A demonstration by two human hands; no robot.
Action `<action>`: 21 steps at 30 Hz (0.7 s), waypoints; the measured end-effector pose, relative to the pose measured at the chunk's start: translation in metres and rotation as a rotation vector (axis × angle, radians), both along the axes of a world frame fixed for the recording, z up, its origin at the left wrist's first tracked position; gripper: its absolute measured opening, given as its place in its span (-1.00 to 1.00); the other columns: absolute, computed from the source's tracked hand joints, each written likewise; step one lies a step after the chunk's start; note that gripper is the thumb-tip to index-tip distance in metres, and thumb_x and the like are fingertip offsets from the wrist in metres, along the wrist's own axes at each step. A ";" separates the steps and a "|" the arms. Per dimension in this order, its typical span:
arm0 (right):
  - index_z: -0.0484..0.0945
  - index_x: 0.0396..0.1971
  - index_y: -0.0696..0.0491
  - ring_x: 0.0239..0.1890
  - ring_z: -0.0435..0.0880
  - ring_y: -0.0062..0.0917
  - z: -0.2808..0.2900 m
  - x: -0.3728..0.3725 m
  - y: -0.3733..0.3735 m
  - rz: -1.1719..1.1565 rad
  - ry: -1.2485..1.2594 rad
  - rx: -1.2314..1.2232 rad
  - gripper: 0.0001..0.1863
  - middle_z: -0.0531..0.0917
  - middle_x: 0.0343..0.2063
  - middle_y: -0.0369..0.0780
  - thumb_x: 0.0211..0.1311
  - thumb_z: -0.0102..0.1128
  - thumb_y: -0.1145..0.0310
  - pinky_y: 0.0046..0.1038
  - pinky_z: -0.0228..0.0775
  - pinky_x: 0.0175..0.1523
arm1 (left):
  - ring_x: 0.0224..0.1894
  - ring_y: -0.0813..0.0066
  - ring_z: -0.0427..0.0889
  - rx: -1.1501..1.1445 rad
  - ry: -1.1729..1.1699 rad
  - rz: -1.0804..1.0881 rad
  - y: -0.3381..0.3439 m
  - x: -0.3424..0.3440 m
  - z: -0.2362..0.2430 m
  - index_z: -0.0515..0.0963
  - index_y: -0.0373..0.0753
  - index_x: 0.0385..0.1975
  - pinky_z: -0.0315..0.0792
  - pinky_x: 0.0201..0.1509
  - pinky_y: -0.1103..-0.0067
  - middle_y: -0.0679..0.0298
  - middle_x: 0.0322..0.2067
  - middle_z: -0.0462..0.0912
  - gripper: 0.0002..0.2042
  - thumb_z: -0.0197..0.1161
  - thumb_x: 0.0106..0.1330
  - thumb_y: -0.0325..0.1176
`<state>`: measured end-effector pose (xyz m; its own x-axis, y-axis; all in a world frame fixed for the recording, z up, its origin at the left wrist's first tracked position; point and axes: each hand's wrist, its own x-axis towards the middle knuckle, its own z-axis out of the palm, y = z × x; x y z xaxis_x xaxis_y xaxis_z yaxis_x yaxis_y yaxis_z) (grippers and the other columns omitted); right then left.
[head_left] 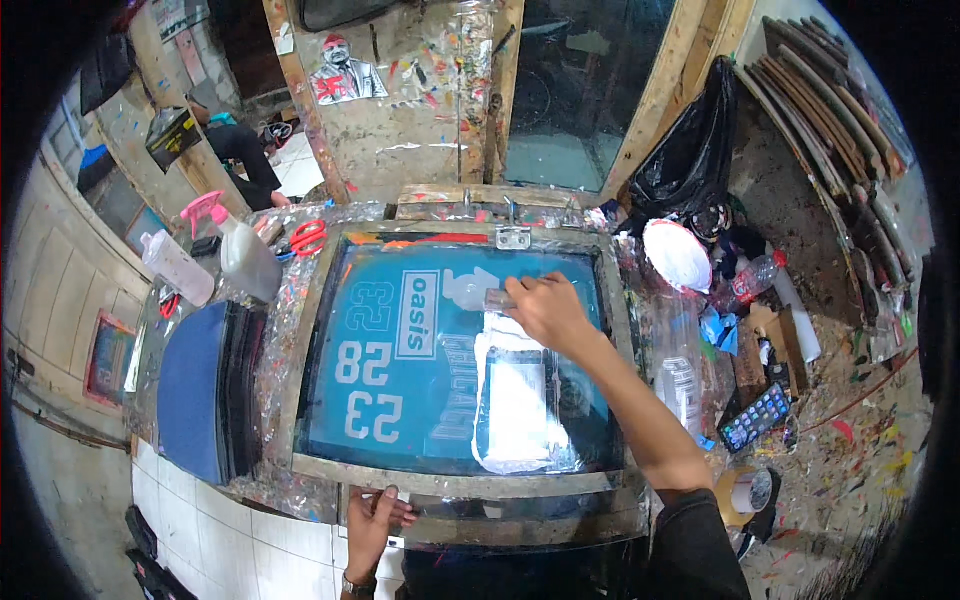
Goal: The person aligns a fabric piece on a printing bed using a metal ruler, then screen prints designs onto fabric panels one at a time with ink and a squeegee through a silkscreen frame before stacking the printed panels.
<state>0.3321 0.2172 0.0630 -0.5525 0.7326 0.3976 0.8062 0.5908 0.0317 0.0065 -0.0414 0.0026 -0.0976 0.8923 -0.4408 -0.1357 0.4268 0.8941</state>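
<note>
- Lower centre: the left hand (375,522), half-open, just below a wooden frame (460,487); cannot tell whether it grips anything.
- Centre: teal printing screen (335,420) inside that frame, white ink (500,465) right of its middle.
- Just above centre: the right hand (548,313), fingers closed on a small flat tool (496,300) at the ink's far end.
- Upper left: red scissors (308,238).

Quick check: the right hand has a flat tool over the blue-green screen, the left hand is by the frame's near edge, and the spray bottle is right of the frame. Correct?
Not quite: the head view shows the spray bottle left of the frame. The hands are as you said.
</note>
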 end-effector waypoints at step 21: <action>0.50 -0.45 0.03 -0.44 0.46 -0.40 0.111 -0.053 -0.215 -0.272 0.160 0.250 -0.51 0.43 -0.54 -0.26 0.17 0.27 -0.16 -0.03 0.24 0.06 | -0.39 0.28 0.69 0.565 -0.043 0.044 0.012 -0.006 0.074 0.28 -0.30 -0.08 0.60 -0.34 0.44 -0.06 -0.33 0.65 -0.71 0.15 0.49 -0.22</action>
